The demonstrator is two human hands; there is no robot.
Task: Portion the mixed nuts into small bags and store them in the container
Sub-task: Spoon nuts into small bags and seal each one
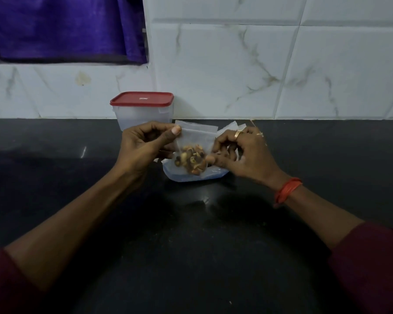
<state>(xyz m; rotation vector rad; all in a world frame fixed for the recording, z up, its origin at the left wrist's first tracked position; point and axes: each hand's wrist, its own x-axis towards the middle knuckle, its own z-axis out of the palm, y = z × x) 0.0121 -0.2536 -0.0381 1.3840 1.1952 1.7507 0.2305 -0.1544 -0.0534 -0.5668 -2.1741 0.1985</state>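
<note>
A small clear zip bag [194,141] hangs upright over the black counter, its lower half filled with mixed nuts [191,160]. My left hand [145,143] pinches the bag's top left corner between thumb and fingers. My right hand [241,152] is beside the bag's right edge with curled fingers that seem to hold a few nuts; what is inside them is mostly hidden. Below the bag lies a pale blue-white dish or bag [186,176], largely covered. A clear plastic container [132,117] with a red lid [142,99] stands shut by the wall, behind my left hand.
More empty clear bags [229,128] lie behind my right hand. The black counter [191,234] spreads wide to both sides and toward me. A white marble-tiled wall [259,71] backs it, with a purple cloth [61,28] hanging at upper left.
</note>
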